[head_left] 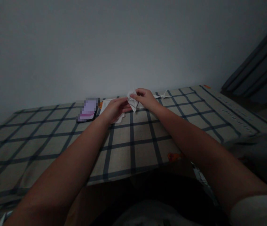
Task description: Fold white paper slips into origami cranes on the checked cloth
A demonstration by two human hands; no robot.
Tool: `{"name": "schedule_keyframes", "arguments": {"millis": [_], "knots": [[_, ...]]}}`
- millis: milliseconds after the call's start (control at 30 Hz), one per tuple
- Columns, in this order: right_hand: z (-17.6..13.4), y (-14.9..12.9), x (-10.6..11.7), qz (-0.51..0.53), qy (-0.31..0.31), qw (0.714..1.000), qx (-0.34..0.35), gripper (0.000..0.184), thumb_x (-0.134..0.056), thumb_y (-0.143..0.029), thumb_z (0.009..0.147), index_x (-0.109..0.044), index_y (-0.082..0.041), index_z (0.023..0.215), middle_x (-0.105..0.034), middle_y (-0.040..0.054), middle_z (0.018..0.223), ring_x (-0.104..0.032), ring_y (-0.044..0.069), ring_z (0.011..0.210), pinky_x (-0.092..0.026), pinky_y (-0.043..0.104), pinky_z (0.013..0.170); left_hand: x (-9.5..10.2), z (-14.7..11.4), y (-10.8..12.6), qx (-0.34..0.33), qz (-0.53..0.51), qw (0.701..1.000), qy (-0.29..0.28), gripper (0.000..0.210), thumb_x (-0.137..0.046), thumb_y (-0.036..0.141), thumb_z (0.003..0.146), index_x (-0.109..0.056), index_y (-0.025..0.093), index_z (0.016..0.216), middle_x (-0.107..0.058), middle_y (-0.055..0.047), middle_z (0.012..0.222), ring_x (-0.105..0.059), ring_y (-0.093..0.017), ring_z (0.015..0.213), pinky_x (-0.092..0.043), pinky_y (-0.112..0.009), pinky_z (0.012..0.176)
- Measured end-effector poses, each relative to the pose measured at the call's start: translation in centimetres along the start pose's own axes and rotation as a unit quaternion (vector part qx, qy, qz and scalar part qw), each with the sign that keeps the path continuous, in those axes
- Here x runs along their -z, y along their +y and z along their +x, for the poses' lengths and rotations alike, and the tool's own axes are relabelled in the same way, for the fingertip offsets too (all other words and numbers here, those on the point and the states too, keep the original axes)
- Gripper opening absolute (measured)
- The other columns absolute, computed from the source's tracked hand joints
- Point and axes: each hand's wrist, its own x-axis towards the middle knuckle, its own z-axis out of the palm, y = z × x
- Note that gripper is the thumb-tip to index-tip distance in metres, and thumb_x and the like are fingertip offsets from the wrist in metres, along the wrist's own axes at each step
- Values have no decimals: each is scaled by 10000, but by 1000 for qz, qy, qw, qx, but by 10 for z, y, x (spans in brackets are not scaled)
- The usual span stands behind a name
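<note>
A piece of folded white paper is held up between my two hands, a little above the cloth. My right hand grips it from the right, thumb across its front. From the left, my left hand closes on its edge, with some fingertips behind it. Under and beside my left hand lie flat white sheets of paper, partly covered by the hand. Beyond my right hand, a small pointed white folded paper shape rests near the wall.
A phone with a lit, blurred-out screen lies left of the papers. The checked tablecloth covers the table, which stands against a grey wall. A dark curtain hangs at the right.
</note>
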Motion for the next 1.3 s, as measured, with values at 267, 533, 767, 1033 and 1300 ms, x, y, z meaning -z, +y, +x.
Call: {"name": "schedule_keyframes", "arguments": {"millis": [267,533,767,1033,1300], "knots": [[-1,-6,0,6,11,1000,-2,351,-666,-498,823,-548,-191,701,-511,-17,697,-477,133,703,-383,266,668,3,1,-3,-7,10,1000,-9,152,-728,251,788,-752,117,857,-753,-99,891,-704,-159,787,-579,-279,795],[1,-3,1,48,-16,999,-12,300,-695,-462,788,-652,-165,801,-640,24,815,-554,152,786,-422,286,748,8,4,-3,-23,23,999,-14,181,-771,260,752,-759,126,873,-757,-79,910,-701,-147,798,-568,-269,826],[1,-5,-1,17,-32,999,0,283,-668,-439,796,-611,-163,774,-614,13,778,-529,145,750,-406,284,716,7,3,-5,-8,31,999,-24,210,-816,271,707,-768,137,862,-756,-69,884,-691,-145,799,-566,-276,843],[1,-2,-1,11,-57,998,1,232,-625,-388,822,-590,-167,759,-582,2,757,-514,144,745,-401,284,707,9,4,-7,-8,55,998,-33,232,-830,255,677,-787,138,874,-763,-84,930,-691,-151,831,-559,-255,820],[4,7,-3,87,-55,995,-20,298,-651,-452,826,-650,-176,938,-635,29,904,-570,155,818,-459,277,713,10,6,-5,-34,59,998,-3,218,-815,252,680,-780,145,868,-761,-71,891,-701,-153,806,-562,-276,850]]}}
